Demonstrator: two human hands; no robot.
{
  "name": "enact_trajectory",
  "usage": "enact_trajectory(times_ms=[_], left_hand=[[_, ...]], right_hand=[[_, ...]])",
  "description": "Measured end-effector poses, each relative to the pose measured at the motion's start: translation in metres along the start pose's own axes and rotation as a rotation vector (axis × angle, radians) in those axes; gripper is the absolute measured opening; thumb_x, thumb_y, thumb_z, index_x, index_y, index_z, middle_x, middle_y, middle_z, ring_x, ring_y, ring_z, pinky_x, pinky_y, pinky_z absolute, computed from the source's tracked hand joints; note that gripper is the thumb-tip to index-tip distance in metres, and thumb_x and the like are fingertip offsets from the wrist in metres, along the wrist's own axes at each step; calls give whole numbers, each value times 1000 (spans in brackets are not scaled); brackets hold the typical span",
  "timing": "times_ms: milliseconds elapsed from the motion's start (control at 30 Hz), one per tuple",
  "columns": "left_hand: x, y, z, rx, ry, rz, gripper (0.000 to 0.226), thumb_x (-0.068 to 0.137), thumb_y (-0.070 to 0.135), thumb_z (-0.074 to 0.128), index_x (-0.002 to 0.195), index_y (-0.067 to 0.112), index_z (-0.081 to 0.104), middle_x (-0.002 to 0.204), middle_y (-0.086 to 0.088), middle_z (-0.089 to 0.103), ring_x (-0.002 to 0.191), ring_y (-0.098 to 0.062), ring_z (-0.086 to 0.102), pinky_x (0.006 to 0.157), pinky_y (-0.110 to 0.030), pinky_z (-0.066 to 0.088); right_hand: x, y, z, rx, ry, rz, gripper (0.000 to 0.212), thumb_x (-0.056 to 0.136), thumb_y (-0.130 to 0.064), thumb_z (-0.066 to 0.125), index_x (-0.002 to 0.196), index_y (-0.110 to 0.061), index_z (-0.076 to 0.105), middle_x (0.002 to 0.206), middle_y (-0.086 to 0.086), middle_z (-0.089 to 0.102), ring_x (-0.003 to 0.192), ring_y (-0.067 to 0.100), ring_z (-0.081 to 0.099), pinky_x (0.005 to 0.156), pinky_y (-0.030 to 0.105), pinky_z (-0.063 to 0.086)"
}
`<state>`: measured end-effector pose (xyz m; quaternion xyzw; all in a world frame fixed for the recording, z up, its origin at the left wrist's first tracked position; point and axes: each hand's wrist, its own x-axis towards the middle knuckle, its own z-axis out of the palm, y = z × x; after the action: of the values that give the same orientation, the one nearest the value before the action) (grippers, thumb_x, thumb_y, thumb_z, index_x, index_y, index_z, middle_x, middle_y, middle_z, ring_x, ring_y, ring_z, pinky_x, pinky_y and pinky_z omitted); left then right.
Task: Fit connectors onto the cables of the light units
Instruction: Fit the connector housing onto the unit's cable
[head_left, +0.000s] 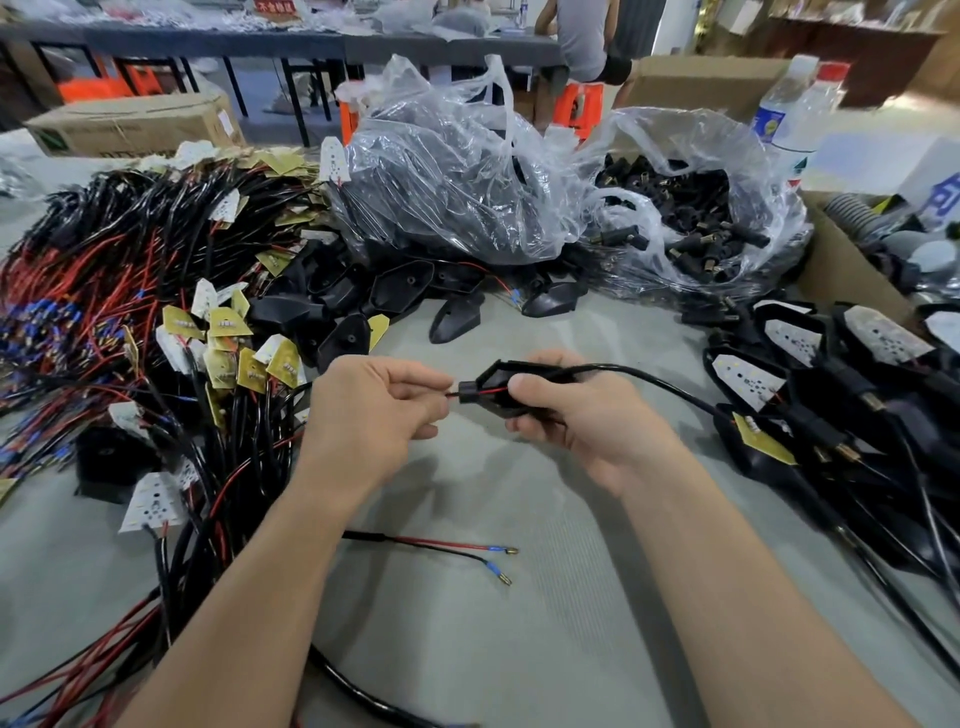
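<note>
Looking down from the head camera, two bare forearms reach over a grey worktable (519, 634). The right hand (576, 415) grips a black light housing (519, 387), fingers curled around its body and thumb on its near side. A small black connector (470, 391) sits at the housing's narrow tip, facing the left hand (379, 405). The left hand's thumb and forefinger pinch a red wire (451, 395) that comes out through that connector. A black cable (649, 378) curves away from the housing toward the right.

Nearer the person, a loose cable (447, 552) lies on the table, its red and black wires ending in blue-sleeved brass terminals. To the left sprawls a big tangle of wired LED boards (130, 312), red and black leads with white and gold plates. Bare black housings (363, 306) lie heaped behind the hands. Beyond them stands a clear plastic bag of black parts (447, 171), and beside it an open bag of black connectors (691, 223). At the right edge lie assembled light units (831, 374) in front of a cardboard box (841, 270), with a water bottle (795, 114) behind. Far back, a person (587, 41) sits on an orange stool (576, 109).
</note>
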<state>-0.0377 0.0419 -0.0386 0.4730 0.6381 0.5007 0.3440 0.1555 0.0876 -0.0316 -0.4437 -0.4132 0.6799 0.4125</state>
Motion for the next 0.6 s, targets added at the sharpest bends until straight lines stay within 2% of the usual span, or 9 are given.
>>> enact_trajectory(times_ms=[67, 133, 200, 300, 400, 467, 533, 600], left_hand=[[2, -1, -2, 10, 112, 24, 32, 82, -3, 79, 74, 28, 81, 70, -1, 77, 65, -18, 76, 64, -25, 62], [4, -3, -8, 0, 240, 27, 34, 84, -2, 74, 73, 30, 80, 68, 2, 76, 63, -16, 74, 67, -28, 64], [6, -2, -15, -19, 377, 1, 35, 84, 1, 72, 73, 33, 79, 68, 6, 76, 62, -14, 74, 70, -31, 64], [5, -1, -21, -72, 553, -22, 30, 84, 7, 69, 76, 34, 78, 71, 12, 75, 61, -8, 73, 68, -31, 62], [0, 4, -21, -36, 638, 35, 28, 83, 13, 64, 80, 39, 75, 73, 22, 73, 60, -1, 70, 63, -20, 58], [-2, 8, -23, 9, 702, 62, 31, 82, 15, 61, 79, 45, 71, 72, 28, 70, 62, 1, 68, 66, -15, 56], [-1, 10, -26, -7, 739, 26, 37, 78, 14, 57, 76, 49, 70, 70, 29, 69, 71, -2, 69, 80, -27, 58], [-2, 11, -28, -12, 754, -15, 42, 75, 10, 52, 75, 48, 69, 69, 27, 68, 74, -5, 68, 84, -36, 59]], right_hand=[[1, -2, -4, -3, -3, 2, 18, 88, 1, 71, 106, -2, 67, 83, 12, 75, 55, 20, 67, 48, 18, 52], [2, -6, -9, 47, 11, 10, 6, 91, 0, 68, 95, -3, 71, 79, 12, 74, 52, 17, 66, 46, 17, 50], [4, -9, -15, 124, 66, 15, 6, 93, 0, 66, 89, -3, 70, 75, 13, 71, 50, 15, 63, 43, 16, 48], [9, -11, -22, 243, 133, 62, 8, 97, -5, 62, 93, 0, 66, 74, 17, 69, 46, 13, 57, 39, 14, 42], [13, -7, -22, 386, 194, 130, 11, 99, -8, 59, 92, 0, 64, 71, 18, 69, 43, 14, 54, 37, 14, 40], [15, -7, -24, 475, 246, 148, 12, 100, -10, 58, 93, 0, 62, 70, 17, 65, 43, 13, 53, 36, 14, 38], [16, -9, -28, 502, 319, 112, 12, 99, -10, 60, 91, -2, 61, 71, 13, 61, 43, 12, 48, 35, 16, 34], [17, -11, -33, 426, 435, 18, 9, 97, -8, 61, 88, -6, 61, 72, 12, 61, 40, 12, 46, 35, 18, 30]])
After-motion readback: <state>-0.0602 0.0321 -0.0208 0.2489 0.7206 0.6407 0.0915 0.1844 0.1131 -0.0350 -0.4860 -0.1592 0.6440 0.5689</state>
